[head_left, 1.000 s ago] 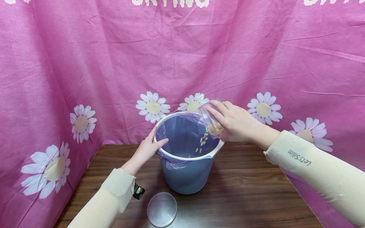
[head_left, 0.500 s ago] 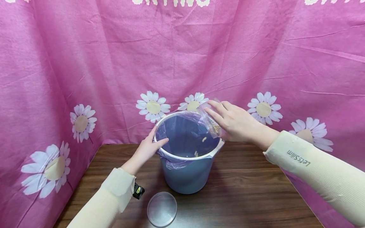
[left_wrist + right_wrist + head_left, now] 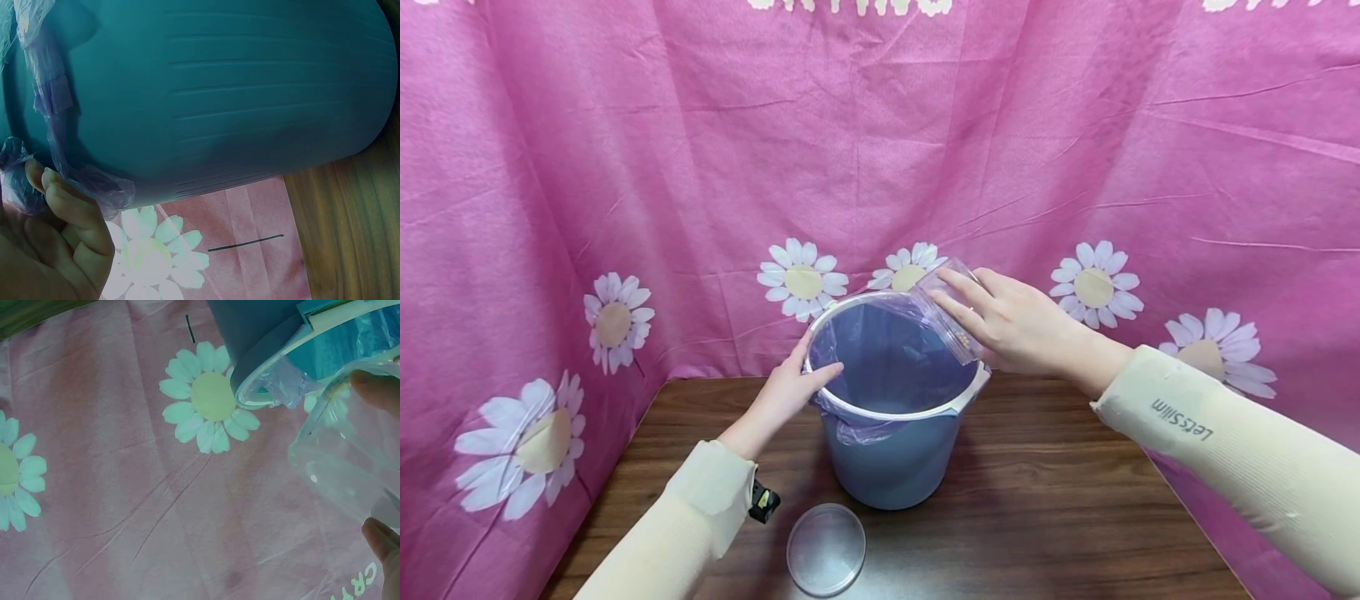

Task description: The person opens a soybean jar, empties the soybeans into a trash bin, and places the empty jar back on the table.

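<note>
A blue-grey trash bin (image 3: 887, 467) with a white rim stands upright on the table, lined with a thin purple bag (image 3: 861, 432). My left hand (image 3: 786, 393) grips its left rim, thumb inside; in the left wrist view, curled fingers (image 3: 75, 203) lie against the bag's edge outside. Over the right rim, my right hand (image 3: 1026, 325) holds a clear plastic jar (image 3: 938, 312) tipped mouth down into the bin. A few small yellowish pieces (image 3: 964, 339) show near its mouth. In the right wrist view the jar (image 3: 344, 465) looks nearly empty. The bin's bottom is hidden.
A round clear lid (image 3: 826, 550) lies on the dark wooden table (image 3: 1045, 517) in front of the bin. Pink cloth (image 3: 880, 150) with white daisies hangs behind and at both sides. A black device (image 3: 764, 503) sits at the left wrist.
The stream of yellowish pieces from the jar has fallen into the bin and stopped. The right hand has tipped the jar slightly further and shifted it a little left. The left hand stays put.
</note>
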The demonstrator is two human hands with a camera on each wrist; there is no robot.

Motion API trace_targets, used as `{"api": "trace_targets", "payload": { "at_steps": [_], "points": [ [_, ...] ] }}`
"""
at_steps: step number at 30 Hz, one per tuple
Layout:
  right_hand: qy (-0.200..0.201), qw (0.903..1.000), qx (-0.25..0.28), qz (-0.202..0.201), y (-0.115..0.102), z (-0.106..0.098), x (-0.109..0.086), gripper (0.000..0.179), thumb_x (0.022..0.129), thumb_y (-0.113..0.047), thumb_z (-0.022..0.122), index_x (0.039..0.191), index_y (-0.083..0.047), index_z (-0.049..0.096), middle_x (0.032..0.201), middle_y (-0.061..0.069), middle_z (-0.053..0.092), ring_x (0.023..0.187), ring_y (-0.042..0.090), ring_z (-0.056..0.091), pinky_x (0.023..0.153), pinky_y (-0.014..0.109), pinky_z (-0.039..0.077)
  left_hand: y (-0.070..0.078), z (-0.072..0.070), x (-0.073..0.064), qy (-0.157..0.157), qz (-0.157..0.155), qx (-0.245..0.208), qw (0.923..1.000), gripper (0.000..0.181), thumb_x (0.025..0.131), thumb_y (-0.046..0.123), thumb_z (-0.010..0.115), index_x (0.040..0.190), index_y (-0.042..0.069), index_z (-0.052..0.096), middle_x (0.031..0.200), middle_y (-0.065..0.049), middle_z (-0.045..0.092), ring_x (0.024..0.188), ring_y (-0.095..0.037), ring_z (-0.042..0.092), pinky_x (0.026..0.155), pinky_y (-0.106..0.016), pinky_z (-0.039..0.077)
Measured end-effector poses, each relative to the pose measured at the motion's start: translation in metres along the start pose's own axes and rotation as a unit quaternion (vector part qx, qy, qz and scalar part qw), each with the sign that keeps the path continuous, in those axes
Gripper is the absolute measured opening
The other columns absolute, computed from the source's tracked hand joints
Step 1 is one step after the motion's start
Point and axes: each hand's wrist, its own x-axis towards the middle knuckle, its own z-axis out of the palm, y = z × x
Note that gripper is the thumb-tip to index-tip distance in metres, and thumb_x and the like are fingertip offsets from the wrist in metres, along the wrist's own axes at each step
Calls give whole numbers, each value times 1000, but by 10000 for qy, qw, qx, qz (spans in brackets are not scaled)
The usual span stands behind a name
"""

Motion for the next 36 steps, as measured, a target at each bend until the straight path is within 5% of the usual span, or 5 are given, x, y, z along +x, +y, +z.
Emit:
{"api": "trace_targets", "payload": {
  "at_steps": [11,19,25,30,36],
  "points": [
    [-8,9964,-669,-520,-2,3,0,67,79,0,68,144,-4,49,145,22,51,102,40,56,93,46,51,0,-1,0,53,27,50,10000,87,92,46,63,160,20,16,156,-26,33,140,-43,40,114,-57,34],
    [-360,9937,-965,-444,0,-1,-2,87,69,-4,84,146,-7,46,149,19,47,115,41,54,102,46,48,0,-1,1,76,17,63,9999,87,92,47,63,160,21,16,155,-26,35,137,-43,44,112,-57,37],
    [-93,9951,-950,-262,2,-1,0,80,73,1,80,146,-7,47,149,20,46,115,42,54,101,48,48,-1,-1,0,92,-2,46,9999,87,91,47,63,160,20,16,156,-27,34,139,-44,41,113,-57,35],
    [-6,9942,-861,-642,4,0,-2,83,71,0,82,145,-7,46,148,19,48,116,39,54,100,46,49,0,0,-2,74,-24,31,10000,86,92,46,63,160,22,16,156,-26,34,138,-43,43,112,-58,36],
    [56,9960,-732,-518,6,-2,-4,53,95,8,48,146,-4,44,151,21,44,115,42,51,100,49,48,1,-1,-3,87,-20,10,10000,86,92,46,63,160,23,16,155,-26,36,136,-42,45,111,-57,37]
  ]
}}
